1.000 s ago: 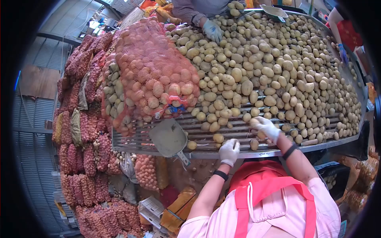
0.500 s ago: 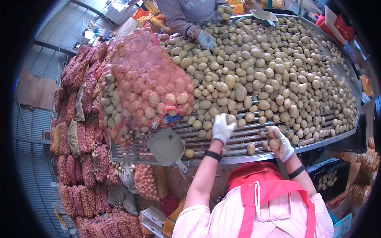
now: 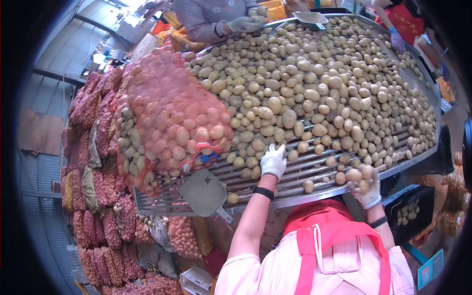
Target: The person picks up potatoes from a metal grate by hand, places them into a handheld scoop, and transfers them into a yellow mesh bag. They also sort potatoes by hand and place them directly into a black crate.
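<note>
My left hand (image 3: 274, 162), in a white glove, reaches over the metal slats of the sorting table (image 3: 295, 173) with its fingers spread. Loose potatoes (image 3: 289, 119) lie just ahead of it, and one small potato (image 3: 293, 156) sits beside its fingertips. At the table's near right edge, my gloved right hand (image 3: 369, 195) is closed around several potatoes (image 3: 363, 186). Its fingers are partly hidden by them. Left of my left hand, a flat metal scoop (image 3: 202, 192) rests on the slats, its handle over the near edge.
A full red net sack (image 3: 177, 108) of potatoes lies on the table's left. Stacked sacks (image 3: 101, 196) line the wall. A black crate (image 3: 408, 211) with potatoes stands below at right. Across the table, a co-worker's gloved hand (image 3: 246, 23) holds potatoes; another person (image 3: 403, 24) stands far right.
My right hand has moved right and slightly down with potatoes. My left hand's fingers have spread. The co-worker's gloved hand has lifted off the pile toward their other hand.
</note>
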`<action>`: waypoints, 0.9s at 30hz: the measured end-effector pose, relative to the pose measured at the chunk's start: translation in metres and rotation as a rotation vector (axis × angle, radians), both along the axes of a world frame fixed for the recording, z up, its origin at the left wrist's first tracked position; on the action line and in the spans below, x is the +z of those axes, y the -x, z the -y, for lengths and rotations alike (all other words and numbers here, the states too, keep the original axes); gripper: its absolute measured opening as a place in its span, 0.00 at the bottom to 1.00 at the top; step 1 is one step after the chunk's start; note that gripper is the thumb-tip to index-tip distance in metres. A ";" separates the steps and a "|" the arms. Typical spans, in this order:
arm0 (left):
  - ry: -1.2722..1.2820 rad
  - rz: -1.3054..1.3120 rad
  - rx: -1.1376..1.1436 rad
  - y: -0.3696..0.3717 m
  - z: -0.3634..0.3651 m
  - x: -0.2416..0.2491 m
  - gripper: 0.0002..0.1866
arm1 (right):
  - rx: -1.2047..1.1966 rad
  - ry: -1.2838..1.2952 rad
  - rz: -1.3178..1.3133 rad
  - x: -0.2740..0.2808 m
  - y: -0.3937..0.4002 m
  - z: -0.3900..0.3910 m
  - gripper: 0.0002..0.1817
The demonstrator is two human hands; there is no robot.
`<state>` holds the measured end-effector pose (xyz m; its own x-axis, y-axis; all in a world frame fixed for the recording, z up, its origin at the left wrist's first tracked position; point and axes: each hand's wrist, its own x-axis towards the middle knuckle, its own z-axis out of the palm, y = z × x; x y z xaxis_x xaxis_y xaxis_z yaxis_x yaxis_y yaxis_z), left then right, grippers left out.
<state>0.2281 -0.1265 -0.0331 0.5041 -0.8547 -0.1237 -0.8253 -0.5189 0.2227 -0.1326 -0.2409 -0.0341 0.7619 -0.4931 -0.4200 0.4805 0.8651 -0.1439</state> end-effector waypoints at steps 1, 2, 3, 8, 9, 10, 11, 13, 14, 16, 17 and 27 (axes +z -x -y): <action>-0.018 0.036 -0.013 0.000 0.002 -0.009 0.23 | -0.079 0.009 -0.033 -0.003 0.029 0.005 0.34; -0.035 0.073 -0.025 0.001 0.004 -0.016 0.23 | -0.183 -0.004 -0.057 0.000 0.059 0.008 0.33; -0.051 0.112 -0.036 0.002 0.006 -0.022 0.24 | -0.318 0.005 -0.144 0.001 0.091 0.010 0.32; 0.091 -0.004 0.011 -0.008 0.006 -0.029 0.16 | -0.748 0.538 -0.972 -0.107 0.351 0.001 0.26; 0.161 -0.077 0.010 -0.012 0.004 -0.032 0.15 | -0.783 0.448 -1.135 -0.106 0.370 0.000 0.25; 0.230 -0.151 0.009 -0.015 0.002 -0.032 0.14 | -0.809 0.342 -1.289 -0.097 0.379 -0.002 0.24; 0.267 -0.569 0.130 -0.019 0.001 -0.032 0.15 | -0.844 -0.131 -1.145 -0.079 0.396 0.001 0.24; 0.314 -1.400 0.382 -0.026 0.002 -0.028 0.19 | -0.620 -0.157 -1.390 -0.118 0.447 0.003 0.24; 0.369 -1.502 0.323 -0.016 0.000 0.002 0.23 | -0.608 -0.126 -1.410 -0.123 0.439 0.008 0.24; 0.490 -1.692 0.338 -0.003 -0.007 0.005 0.23 | -0.578 0.007 -1.264 -0.134 0.408 0.026 0.24; 0.553 -1.787 0.345 0.002 -0.009 0.005 0.23 | -0.551 0.092 -1.092 -0.137 0.387 0.033 0.23; 0.459 -0.778 -0.104 0.074 -0.007 0.029 0.23 | 0.282 0.054 -0.269 0.022 -0.070 -0.005 0.24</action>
<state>0.1538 -0.1192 -0.0043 0.3384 -0.9404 -0.0327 -0.3934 -0.1730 0.9029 -0.0624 -0.2360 -0.0124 0.7371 -0.3071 -0.6020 0.1642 0.9455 -0.2813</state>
